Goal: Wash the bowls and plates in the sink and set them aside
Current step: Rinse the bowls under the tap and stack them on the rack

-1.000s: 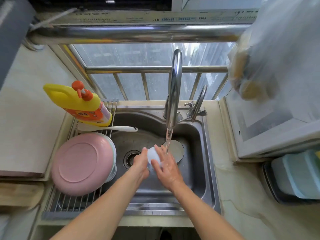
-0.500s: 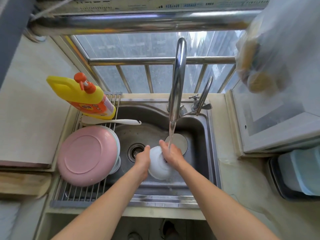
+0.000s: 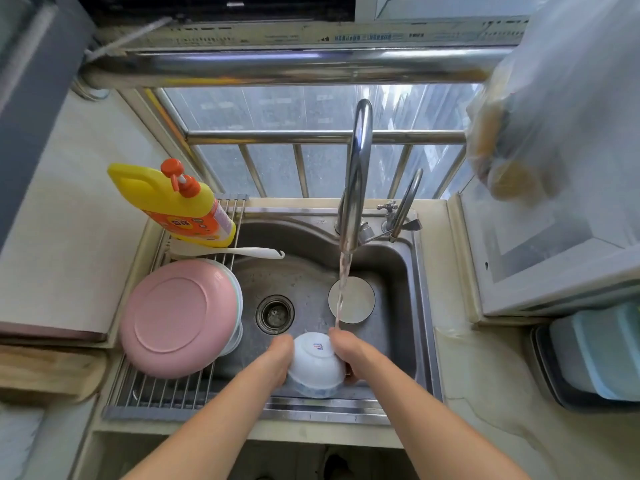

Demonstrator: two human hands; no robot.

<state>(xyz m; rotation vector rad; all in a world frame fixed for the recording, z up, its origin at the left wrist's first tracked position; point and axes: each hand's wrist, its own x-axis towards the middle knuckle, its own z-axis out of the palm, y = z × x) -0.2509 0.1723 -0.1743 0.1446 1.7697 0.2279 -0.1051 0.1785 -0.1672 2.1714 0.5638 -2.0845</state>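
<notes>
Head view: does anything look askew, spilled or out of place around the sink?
The yellow detergent bottle appears tilted on the drying rack, though the wide lens may exaggerate this. Tap water runs beside the white bowl, striking the right hand.

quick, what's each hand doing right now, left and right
Left hand: grips the left side of the white bowl, held upside down over the sink.
Right hand: grips the bowl's right side.

Home kitchen: steel sink (image 3: 408, 271), faucet (image 3: 356, 174), dish rack (image 3: 156, 393), dish soap bottle (image 3: 173, 202).
</notes>
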